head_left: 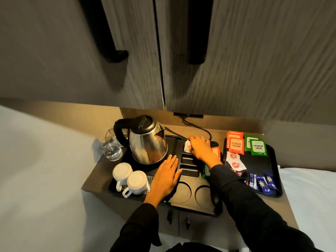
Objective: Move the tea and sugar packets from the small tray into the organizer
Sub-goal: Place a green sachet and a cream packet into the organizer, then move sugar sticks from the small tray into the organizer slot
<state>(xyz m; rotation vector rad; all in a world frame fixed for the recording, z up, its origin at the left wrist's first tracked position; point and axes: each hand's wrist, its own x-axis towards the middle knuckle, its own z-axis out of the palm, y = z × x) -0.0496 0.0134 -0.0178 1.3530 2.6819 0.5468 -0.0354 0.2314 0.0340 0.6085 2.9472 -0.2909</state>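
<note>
The small black tray (272, 157) on the right holds orange Classic Assam tea packets (236, 144), green Premium Green packets (258, 147), white packets with a red mark (236, 163) and blue sugar sachets (267, 184). The black organizer (189, 180) has slots beside the kettle. My right hand (201, 148) rests over its far slots, gripping a white packet (187, 146). An orange packet (216, 150) and a green one (206, 170) sit in the organizer, partly hidden by my arm. My left hand (166, 177) lies flat and open on the organizer.
A steel kettle (147, 140) stands on the organizer's left part, its cord running back. Two upturned white cups (130, 179) sit at front left, with glasses (111, 148) behind. Closed cabinet doors (163, 51) hang overhead. White bedding lies on both sides.
</note>
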